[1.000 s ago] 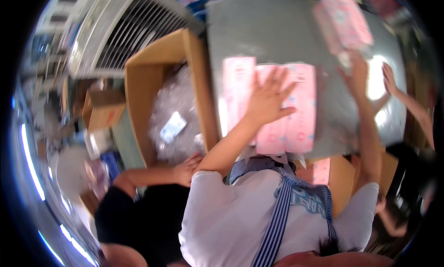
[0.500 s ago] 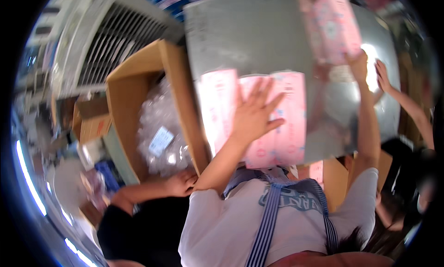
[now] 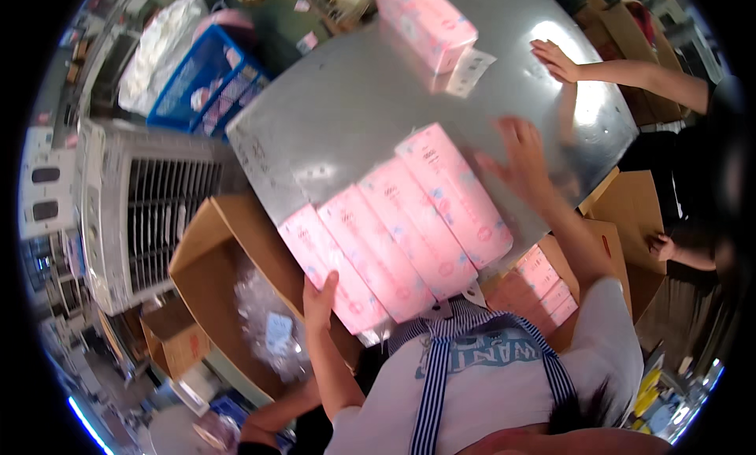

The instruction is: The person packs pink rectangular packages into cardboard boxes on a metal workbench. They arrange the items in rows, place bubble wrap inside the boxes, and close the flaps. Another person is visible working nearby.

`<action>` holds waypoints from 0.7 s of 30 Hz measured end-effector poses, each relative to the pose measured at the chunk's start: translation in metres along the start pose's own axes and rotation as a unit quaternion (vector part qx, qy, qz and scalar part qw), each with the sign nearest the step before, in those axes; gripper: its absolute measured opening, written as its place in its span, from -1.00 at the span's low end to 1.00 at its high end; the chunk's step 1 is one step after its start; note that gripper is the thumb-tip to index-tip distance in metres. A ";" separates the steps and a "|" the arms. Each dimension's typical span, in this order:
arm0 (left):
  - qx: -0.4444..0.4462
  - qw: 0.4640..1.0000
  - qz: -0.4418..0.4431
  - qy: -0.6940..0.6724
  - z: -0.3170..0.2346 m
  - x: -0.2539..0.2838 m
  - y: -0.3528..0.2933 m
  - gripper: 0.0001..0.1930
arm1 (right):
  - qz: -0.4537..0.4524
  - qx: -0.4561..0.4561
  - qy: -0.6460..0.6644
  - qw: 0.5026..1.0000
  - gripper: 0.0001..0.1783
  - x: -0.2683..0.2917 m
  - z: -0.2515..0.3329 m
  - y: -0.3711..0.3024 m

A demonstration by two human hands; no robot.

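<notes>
Several pink patterned soft packs, which look like tissue packs [image 3: 390, 226], lie side by side in a slanted row at the near edge of the metal table [image 3: 315, 116]. My left hand [image 3: 319, 301] rests against the left side of the row, thumb up on the end pack; its other fingers are partly hidden, and it seems to press rather than grip. To the right of the row, my right hand [image 3: 520, 159] hovers over the tabletop, slightly blurred, fingers apart and holding nothing. Another pink pack [image 3: 433, 22] stands at the far edge, with a white printed slip [image 3: 471, 70] beside it.
A carton [image 3: 236, 226] with clear plastic bags [image 3: 272, 321] stands left of the table. Another carton [image 3: 606, 254] near my right side holds pink packs [image 3: 539, 286]. A co-worker's hand [image 3: 557, 61] is over the table's right side. A blue crate [image 3: 177, 92] sits far left.
My left hand has moved from flat on top of the row to its left side. My right hand has left the far pack and come nearer. The row has gained a pack; the view has turned.
</notes>
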State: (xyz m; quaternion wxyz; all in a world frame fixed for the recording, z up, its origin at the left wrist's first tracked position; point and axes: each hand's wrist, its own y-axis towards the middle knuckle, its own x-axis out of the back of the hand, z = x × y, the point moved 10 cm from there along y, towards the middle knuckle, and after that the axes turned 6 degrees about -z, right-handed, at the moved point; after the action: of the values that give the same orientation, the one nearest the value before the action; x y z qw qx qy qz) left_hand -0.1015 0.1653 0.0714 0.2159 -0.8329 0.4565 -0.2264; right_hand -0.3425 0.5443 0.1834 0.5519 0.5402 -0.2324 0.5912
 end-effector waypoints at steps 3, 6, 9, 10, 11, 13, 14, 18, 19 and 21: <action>-0.012 0.999 0.028 -0.022 -0.004 -0.004 0.003 -0.41 | -0.156 -0.043 -0.100 0.982 -0.12 -0.009 -0.032 0.111; 0.025 0.997 0.026 -0.061 0.016 0.003 0.003 -0.30 | -0.047 -0.163 -0.115 0.979 -0.03 -0.067 -0.049 0.187; 0.074 0.993 0.047 -0.082 0.029 -0.002 0.010 -0.25 | 0.080 -0.236 -0.049 0.967 0.04 -0.084 -0.075 0.189; 0.076 0.993 0.047 -0.082 0.031 0.000 0.009 -0.24 | 0.087 -0.236 -0.058 0.966 0.06 -0.081 -0.074 0.177; 0.076 0.993 0.048 -0.082 0.030 0.000 0.010 -0.23 | 0.093 -0.236 -0.068 0.965 0.07 -0.076 -0.073 0.163; 0.104 0.990 0.048 -0.080 0.033 0.001 0.002 -0.18 | 0.137 -0.186 -0.085 0.969 0.13 -0.060 -0.073 0.116; 0.101 0.990 0.045 -0.086 0.035 0.003 0.001 -0.18 | 0.214 -0.156 -0.038 0.963 0.13 -0.047 -0.074 0.085; 0.075 0.992 0.071 -0.076 0.044 0.003 0.011 -0.18 | 0.376 -0.206 0.249 0.868 0.10 -0.024 -0.093 -0.020; 0.076 0.990 0.082 -0.086 0.044 -0.001 0.016 -0.17 | 0.363 -0.158 0.291 0.871 -0.07 -0.034 -0.089 -0.035; 0.078 0.987 0.103 -0.092 0.036 -0.014 0.016 -0.17 | 0.402 -0.256 0.342 0.810 -0.09 -0.061 -0.092 -0.082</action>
State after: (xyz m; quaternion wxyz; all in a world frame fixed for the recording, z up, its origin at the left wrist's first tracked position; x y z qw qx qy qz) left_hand -0.0978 0.1748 0.0311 0.3438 -0.7790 0.4992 -0.1605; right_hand -0.3151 0.6233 0.0738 0.4274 0.0007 -0.3677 0.8259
